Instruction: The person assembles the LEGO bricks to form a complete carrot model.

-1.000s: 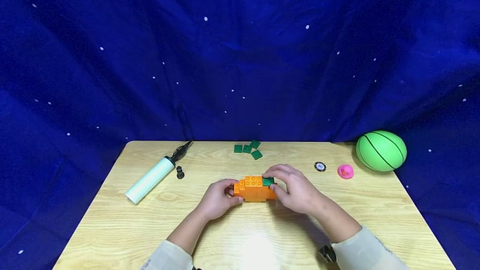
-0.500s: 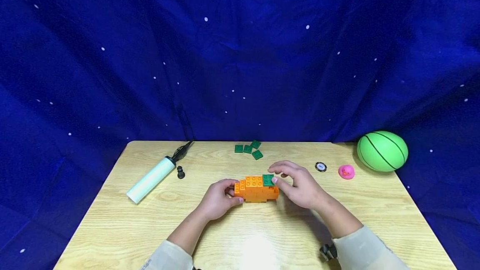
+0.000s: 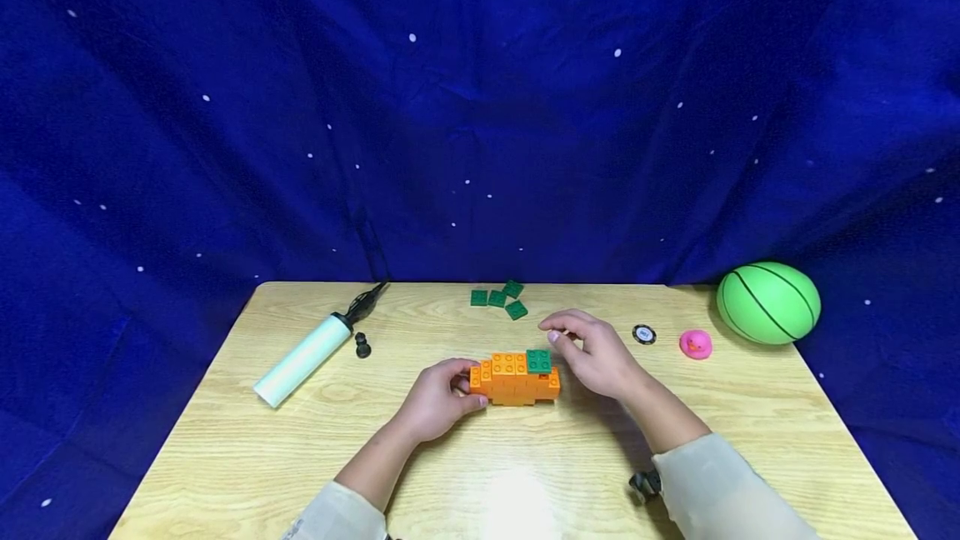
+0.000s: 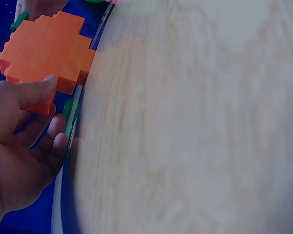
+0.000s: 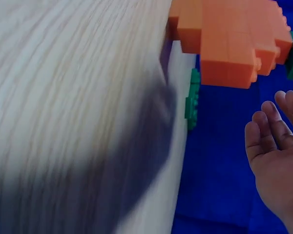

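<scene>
An orange assembly of toy building bricks (image 3: 513,388) stands in the middle of the table, stepped at both ends. On its top right sits a green square brick (image 3: 538,361), overhanging the lower orange step. My left hand (image 3: 435,401) grips the left end of the assembly, thumb on the near face and fingers behind; the left wrist view shows the thumb on the orange side wall (image 4: 44,53). My right hand (image 3: 596,357) hovers to the right of the green brick, holding nothing, fingers loosely bent. In the right wrist view that hand (image 5: 278,151) is apart from the bricks.
Several loose green bricks (image 3: 497,298) lie near the far edge. To the left are a pale green hand pump (image 3: 303,359) and a black chess pawn (image 3: 363,346). A poker chip (image 3: 643,334), pink rubber duck (image 3: 696,344) and green ball (image 3: 768,303) sit at right.
My right hand has let go of the green brick on the assembly and moved up and away to the right. My left hand keeps its grip on the orange bricks.
</scene>
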`<move>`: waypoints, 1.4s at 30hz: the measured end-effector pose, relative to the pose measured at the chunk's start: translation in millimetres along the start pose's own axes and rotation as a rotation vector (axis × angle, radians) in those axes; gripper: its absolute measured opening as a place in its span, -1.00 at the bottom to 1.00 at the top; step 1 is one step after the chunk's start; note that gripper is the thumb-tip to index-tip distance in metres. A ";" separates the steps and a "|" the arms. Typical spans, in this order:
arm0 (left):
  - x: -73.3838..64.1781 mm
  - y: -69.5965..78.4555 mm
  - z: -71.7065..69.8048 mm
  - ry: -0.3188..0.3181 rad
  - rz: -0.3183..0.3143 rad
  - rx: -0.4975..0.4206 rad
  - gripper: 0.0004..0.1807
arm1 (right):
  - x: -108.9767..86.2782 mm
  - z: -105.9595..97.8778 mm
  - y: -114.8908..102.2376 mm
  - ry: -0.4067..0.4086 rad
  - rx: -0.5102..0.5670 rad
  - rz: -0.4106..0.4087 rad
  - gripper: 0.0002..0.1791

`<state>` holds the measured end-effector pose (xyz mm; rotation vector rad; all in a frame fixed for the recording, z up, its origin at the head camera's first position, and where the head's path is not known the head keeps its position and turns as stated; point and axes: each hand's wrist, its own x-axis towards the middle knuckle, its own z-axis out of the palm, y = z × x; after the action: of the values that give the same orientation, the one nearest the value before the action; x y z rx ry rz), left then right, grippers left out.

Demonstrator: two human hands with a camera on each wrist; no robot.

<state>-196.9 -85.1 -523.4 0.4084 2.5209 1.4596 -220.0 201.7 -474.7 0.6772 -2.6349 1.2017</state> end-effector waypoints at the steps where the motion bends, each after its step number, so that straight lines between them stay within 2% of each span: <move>1: 0.0 0.0 0.1 -0.001 0.000 -0.002 -0.46 | 0.7 1.2 1.9 0.000 -0.005 0.009 -0.79; 20: 0.9 -0.8 0.7 0.001 0.011 0.010 -0.49 | 20.7 28.0 19.1 -0.115 -0.065 0.156 -0.69; 30: -0.5 -2.3 -1.2 0.002 0.015 0.012 -0.47 | 34.5 34.6 27.2 -0.143 -0.115 0.156 -0.61; 38: -1.3 -2.4 -0.2 -0.004 0.018 0.010 -0.47 | 43.3 44.6 37.4 -0.140 -0.174 0.111 -0.59; 42: -1.1 -0.2 -0.3 0.003 0.028 0.010 -0.47 | 49.4 47.9 39.8 -0.148 -0.208 0.125 -0.55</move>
<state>-196.0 -85.8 -523.4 0.4449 2.5357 1.4593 -280.6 172.2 -516.8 0.5924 -2.9111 0.9192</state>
